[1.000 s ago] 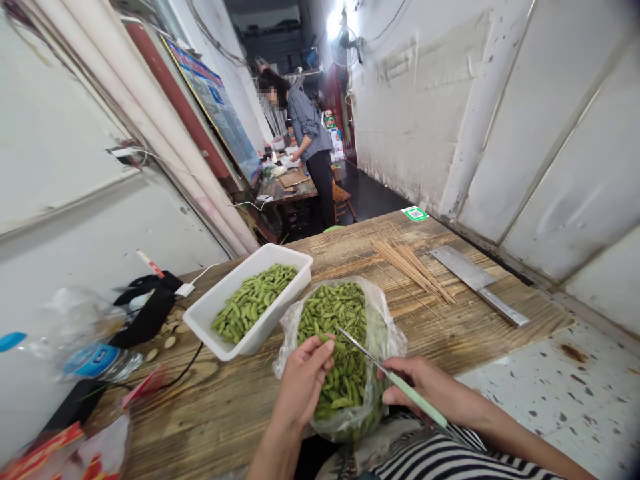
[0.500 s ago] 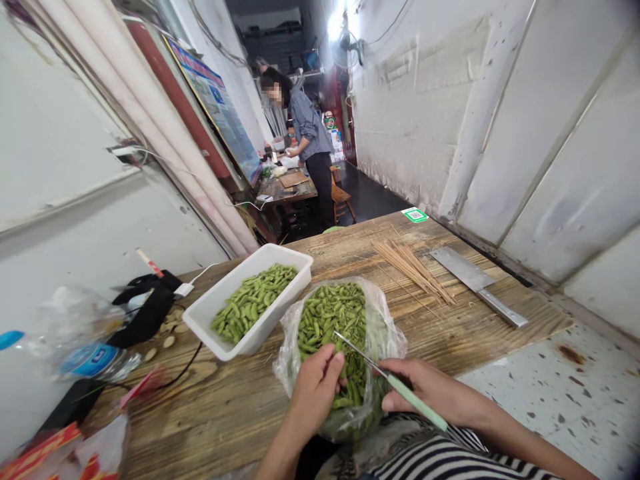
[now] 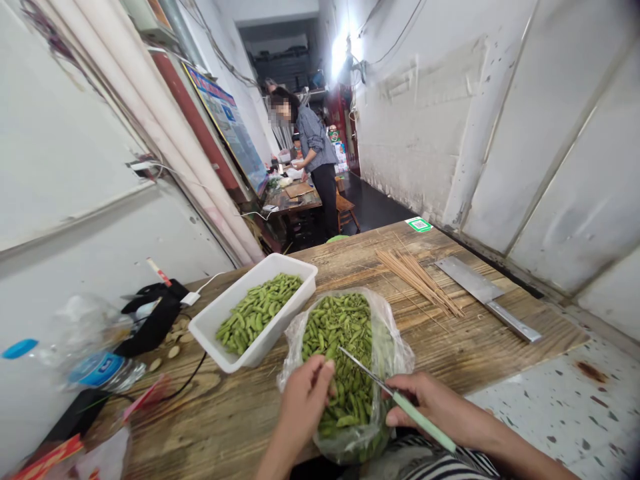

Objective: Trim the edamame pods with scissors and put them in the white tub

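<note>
A clear plastic bag [image 3: 395, 347] full of green edamame pods [image 3: 340, 333] rests at the near edge of the wooden table [image 3: 350, 260]. My left hand [image 3: 303, 403] reaches into the bag, fingers pinched together among the pods; what they grip is hidden. My right hand [image 3: 435, 407] is closed on green-handled scissors [image 3: 400, 400], whose blades point up-left over the pods. A white rectangular tub [image 3: 220, 320] holding more pods stands just left of the bag.
Several bamboo skewers [image 3: 420, 280] and a cleaver [image 3: 485, 293] lie on the table's right side. A water bottle [image 3: 85, 363], black items and cables crowd the left. A person in a striped shirt [image 3: 315, 140] works at a far table.
My left hand shifted slightly within the bag, fingers pinching among the pods. The view tilted a little, so everything sits lower in the picture. My right hand and scissors barely moved.
</note>
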Demonstrator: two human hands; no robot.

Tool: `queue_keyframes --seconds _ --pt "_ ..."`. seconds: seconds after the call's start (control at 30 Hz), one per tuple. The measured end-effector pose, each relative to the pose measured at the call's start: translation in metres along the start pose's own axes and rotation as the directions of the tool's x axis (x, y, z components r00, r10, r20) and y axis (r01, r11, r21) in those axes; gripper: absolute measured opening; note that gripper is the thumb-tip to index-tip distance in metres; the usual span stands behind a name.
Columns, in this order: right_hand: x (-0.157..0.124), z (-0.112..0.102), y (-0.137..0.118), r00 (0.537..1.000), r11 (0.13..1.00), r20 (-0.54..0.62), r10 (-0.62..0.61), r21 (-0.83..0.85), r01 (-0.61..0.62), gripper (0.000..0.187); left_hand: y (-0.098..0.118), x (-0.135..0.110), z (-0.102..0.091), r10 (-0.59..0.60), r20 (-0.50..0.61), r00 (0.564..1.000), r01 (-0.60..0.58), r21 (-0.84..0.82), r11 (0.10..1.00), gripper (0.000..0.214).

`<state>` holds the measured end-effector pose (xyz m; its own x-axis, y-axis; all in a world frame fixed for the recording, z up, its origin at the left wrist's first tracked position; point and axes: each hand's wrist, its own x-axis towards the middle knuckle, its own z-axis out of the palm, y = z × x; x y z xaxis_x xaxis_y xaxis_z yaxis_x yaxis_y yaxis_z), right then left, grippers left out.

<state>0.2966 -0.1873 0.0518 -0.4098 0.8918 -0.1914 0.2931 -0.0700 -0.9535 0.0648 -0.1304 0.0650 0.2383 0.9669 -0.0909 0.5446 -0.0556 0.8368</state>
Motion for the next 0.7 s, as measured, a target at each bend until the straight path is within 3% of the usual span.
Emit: queue_keyframes --seconds 0.07,0.1,0.17,0.27,0.33,0.37,0.43,0.47,0.53,0.63,0.7 --pt "-0.001 -0.001 0.003 1.000 1.000 -0.029 0.009 0.015 -0.008 0.035 -0.005 0.009 -0.030 0.053 -0.252 0.966 -0.007 0.182 0.983 0.033" --pt "-0.001 -0.001 0.005 0.999 0.999 -0.039 0.019 0.028 -0.018 0.036 -0.007 0.015 -0.046 0.070 -0.393 0.917 0.034 0.253 0.967 0.033" --pt "-0.001 -0.002 0.008 0.998 0.997 -0.037 0.044 0.072 -0.042 0.039 -0.010 0.027 -0.074 0.094 -0.574 0.813 0.170 0.389 0.905 0.039" --pt "-0.001 -0.003 0.014 0.995 0.983 -0.037 0.092 0.165 -0.085 0.046 -0.011 0.038 -0.088 0.260 -0.608 0.750 0.190 0.575 0.796 0.046" --pt "-0.001 -0.004 0.018 0.991 0.971 -0.053 0.122 0.215 -0.108 0.049 -0.011 0.037 -0.076 0.323 -0.533 0.782 0.101 0.620 0.778 0.042" --pt "-0.002 -0.004 0.020 0.990 0.966 -0.059 0.130 0.232 -0.113 0.050 -0.012 0.034 -0.066 0.288 -0.471 0.833 0.080 0.619 0.781 0.040" --pt "-0.003 -0.005 0.021 0.989 0.961 -0.055 0.138 0.250 -0.121 0.050 -0.018 0.028 -0.044 0.095 -0.328 0.940 0.132 0.605 0.785 0.041" --pt "-0.003 -0.006 0.021 0.989 0.960 -0.048 0.140 0.253 -0.124 0.051 -0.023 0.026 -0.035 -0.005 -0.274 0.962 0.172 0.591 0.788 0.040" --pt "-0.004 -0.007 0.021 0.990 0.959 -0.027 0.140 0.253 -0.129 0.050 -0.036 0.025 -0.021 -0.091 -0.213 0.973 0.190 0.511 0.838 0.043" --pt "-0.001 -0.008 0.021 0.992 0.962 -0.020 0.124 0.249 -0.116 0.047 -0.058 0.031 -0.011 -0.055 -0.196 0.979 0.105 0.253 0.962 0.067" --pt "0.004 -0.008 0.023 0.992 0.963 -0.047 0.116 0.248 -0.101 0.045 -0.068 0.038 -0.010 -0.057 -0.197 0.979 0.074 0.080 0.994 0.078"
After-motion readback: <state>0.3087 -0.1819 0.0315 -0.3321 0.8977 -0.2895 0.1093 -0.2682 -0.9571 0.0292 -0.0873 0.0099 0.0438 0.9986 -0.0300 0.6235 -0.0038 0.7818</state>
